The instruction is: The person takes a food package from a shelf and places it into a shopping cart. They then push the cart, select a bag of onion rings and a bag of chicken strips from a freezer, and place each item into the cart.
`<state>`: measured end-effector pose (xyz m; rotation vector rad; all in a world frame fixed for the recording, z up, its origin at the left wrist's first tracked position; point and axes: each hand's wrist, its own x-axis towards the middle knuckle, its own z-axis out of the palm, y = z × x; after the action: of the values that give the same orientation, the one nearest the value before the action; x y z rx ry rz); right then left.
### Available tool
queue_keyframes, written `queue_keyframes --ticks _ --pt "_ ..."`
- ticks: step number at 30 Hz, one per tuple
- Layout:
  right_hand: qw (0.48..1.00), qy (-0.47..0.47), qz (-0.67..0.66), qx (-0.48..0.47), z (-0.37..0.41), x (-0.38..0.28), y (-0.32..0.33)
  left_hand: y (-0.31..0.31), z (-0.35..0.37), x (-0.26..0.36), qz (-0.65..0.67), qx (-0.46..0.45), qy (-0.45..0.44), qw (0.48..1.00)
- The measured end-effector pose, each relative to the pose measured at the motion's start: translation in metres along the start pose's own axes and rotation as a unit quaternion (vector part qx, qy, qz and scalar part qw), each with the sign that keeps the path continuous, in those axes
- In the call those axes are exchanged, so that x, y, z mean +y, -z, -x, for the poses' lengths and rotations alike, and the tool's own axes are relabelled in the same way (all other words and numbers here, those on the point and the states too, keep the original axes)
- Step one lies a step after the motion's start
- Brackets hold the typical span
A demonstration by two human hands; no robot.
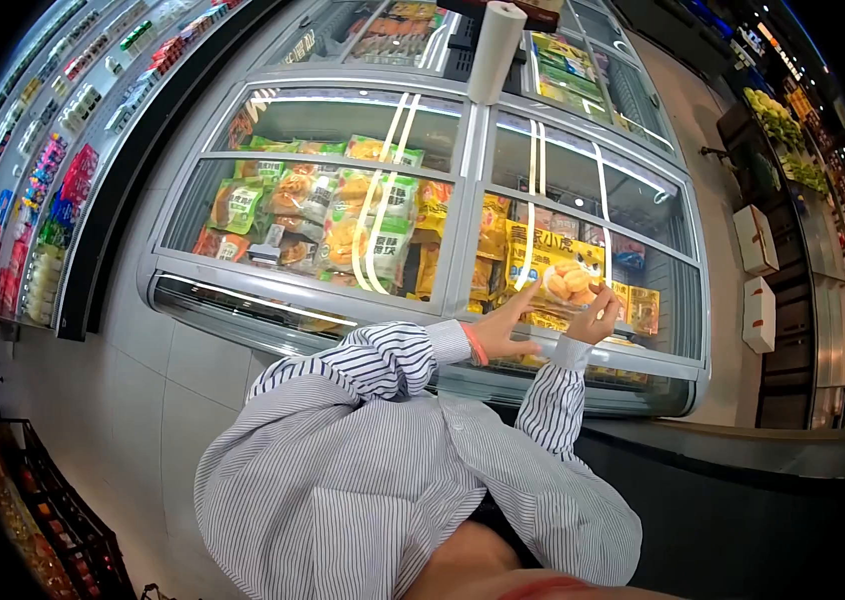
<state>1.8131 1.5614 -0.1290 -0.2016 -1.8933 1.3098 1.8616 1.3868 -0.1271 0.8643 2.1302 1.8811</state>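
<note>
A yellow frozen-food bag (569, 280) with a picture of round golden pieces appears just beyond my hands, over the right half of a glass-topped freezer (473, 240). My left hand (505, 328), with an orange band at the wrist, has its fingers spread, and its fingertips reach the bag's lower left side in this view. Beside it, my right hand (594, 316) has thumb and fingers pinched together and overlaps the bag's lower right corner. What the pinched fingers hold, if anything, I cannot tell. Smaller yellow packs (643, 308) lie to the right of the bag.
Green-and-white food bags (348, 235) fill the freezer's left half. A white roll (498, 52) stands on its far divider. Stocked shelves (43, 190) line the left, and white boxes (758, 240) stand at the right. A dark basket (43, 500) sits at lower left.
</note>
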Motion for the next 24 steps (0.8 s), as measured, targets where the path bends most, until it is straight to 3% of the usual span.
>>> queue_keyframes --ticks 2,5,7,9,11,13,15,17,20,23,24 --pt "0.997 -0.019 -0.070 -0.037 0.045 -0.030 -0.031 0.038 0.037 0.013 0.095 0.012 0.078 0.992" --pt "0.993 0.056 -0.076 -0.064 0.110 -0.077 -0.080 0.096 0.086 0.020 0.116 0.050 0.036 0.991" --pt "0.987 0.074 -0.098 -0.099 0.163 -0.129 -0.111 0.135 0.120 0.027 0.080 0.067 -0.039 0.994" --pt "0.970 0.089 -0.189 -0.126 0.219 -0.163 -0.142 0.166 0.145 0.021 0.025 0.075 -0.098 0.992" --pt "0.958 0.082 -0.228 -0.153 0.266 -0.198 -0.155 0.187 0.172 0.051 0.078 0.050 -0.111 0.990" --pt "0.960 0.064 -0.225 -0.152 0.295 -0.225 -0.158 0.190 0.193 0.068 0.078 0.029 -0.134 0.988" --pt "0.970 0.045 -0.199 -0.130 0.317 -0.244 -0.148 0.190 0.208 0.098 -0.011 -0.043 -0.213 0.976" --pt "0.979 0.032 -0.178 -0.092 0.334 -0.255 -0.138 0.189 0.222 0.136 0.061 -0.082 -0.269 0.958" --pt "0.988 0.012 -0.155 -0.014 0.368 -0.270 -0.112 0.139 0.254 0.118 0.114 -0.152 -0.327 0.926" --pt "0.989 -0.006 -0.117 0.093 0.404 -0.279 -0.071 0.097 0.279 0.137 0.251 -0.186 -0.300 0.902" --pt "0.987 -0.016 -0.096 0.129 0.419 -0.282 -0.053 0.090 0.289 0.145 0.226 -0.226 -0.259 0.911"
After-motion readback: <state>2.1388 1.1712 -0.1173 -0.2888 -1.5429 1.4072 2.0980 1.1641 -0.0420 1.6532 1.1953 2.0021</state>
